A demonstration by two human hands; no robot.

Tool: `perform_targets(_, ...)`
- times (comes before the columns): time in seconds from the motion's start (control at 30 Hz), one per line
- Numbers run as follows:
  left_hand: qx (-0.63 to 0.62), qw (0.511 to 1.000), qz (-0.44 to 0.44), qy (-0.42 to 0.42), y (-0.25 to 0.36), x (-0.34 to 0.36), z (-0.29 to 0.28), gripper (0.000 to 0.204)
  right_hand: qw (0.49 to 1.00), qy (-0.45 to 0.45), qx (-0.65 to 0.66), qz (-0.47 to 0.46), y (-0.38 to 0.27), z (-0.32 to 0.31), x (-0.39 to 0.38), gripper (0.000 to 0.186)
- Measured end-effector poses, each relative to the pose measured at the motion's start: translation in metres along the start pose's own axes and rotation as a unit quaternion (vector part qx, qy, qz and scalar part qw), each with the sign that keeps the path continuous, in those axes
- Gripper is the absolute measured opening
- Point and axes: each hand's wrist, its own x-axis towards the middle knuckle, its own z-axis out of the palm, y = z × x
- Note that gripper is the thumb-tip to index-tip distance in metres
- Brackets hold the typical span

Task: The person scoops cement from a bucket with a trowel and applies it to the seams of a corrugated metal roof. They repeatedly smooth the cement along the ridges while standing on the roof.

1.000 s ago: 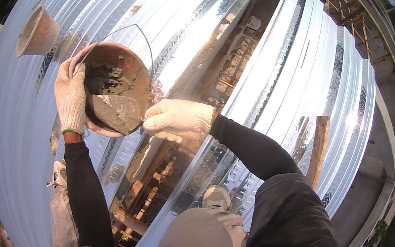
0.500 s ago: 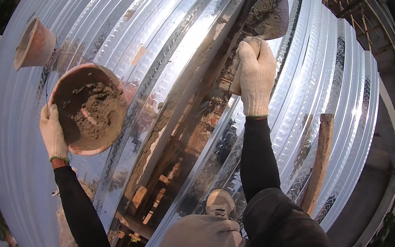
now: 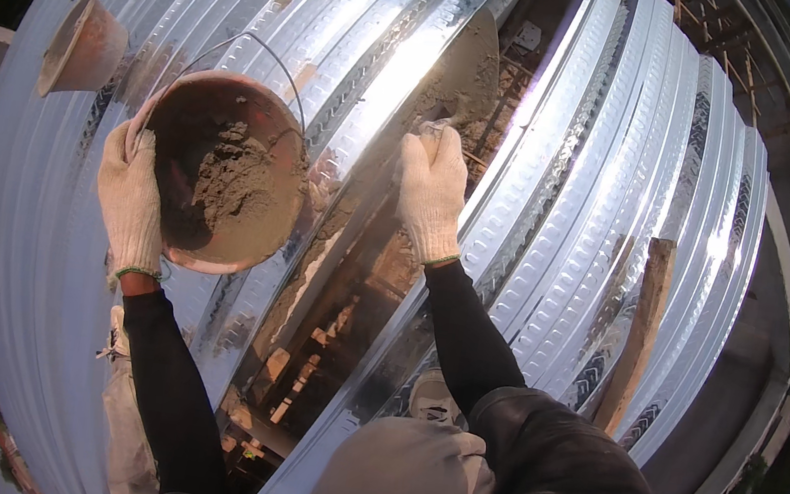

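At left of centre in the frame, the gloved left hand (image 3: 131, 200) keeps a closed grip on the rim of a bucket (image 3: 224, 172) half full of wet mortar (image 3: 233, 179). Right of it, the gloved right hand (image 3: 431, 191) grips a trowel (image 3: 472, 71) loaded with mortar, raised toward the upper centre over corrugated metal sheets (image 3: 627, 179). A second bucket (image 3: 85, 47) sits upper left.

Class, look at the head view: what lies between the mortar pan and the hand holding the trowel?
In the head view, a shiny corrugated metal sheet, smeared with mortar, lies between the pan and the right hand.
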Motion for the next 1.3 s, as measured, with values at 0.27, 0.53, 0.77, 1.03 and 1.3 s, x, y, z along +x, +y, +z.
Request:
perform_targets(0.27,0.032,0.995,0.09,-0.032,0.034,-0.004,0.032,0.044,0.846,-0.374,-0.276,-0.261,-0.056,-0.047,-0.006,0.035)
perform_targets(0.53,0.046,0.988,0.145,-0.015,0.034,-0.01,0.057,0.042,0.653,-0.608,-0.28,-0.354,-0.07,0.022,0.042,0.037)
perform_targets(0.77,0.008,0.992,0.127,-0.012,0.032,0.001,0.044,0.04,0.631,-0.751,0.127,0.146,-0.044,-0.006,0.028,0.029)
perform_targets(1.03,-0.104,0.992,-0.063,-0.033,-0.054,0.034,-0.015,0.042,0.76,-0.468,0.408,0.189,-0.021,-0.103,0.002,0.044)
perform_targets(1.3,-0.042,0.99,-0.137,-0.012,-0.18,0.023,-0.054,0.031,0.976,0.022,0.208,-0.064,-0.033,-0.12,0.105,0.034)
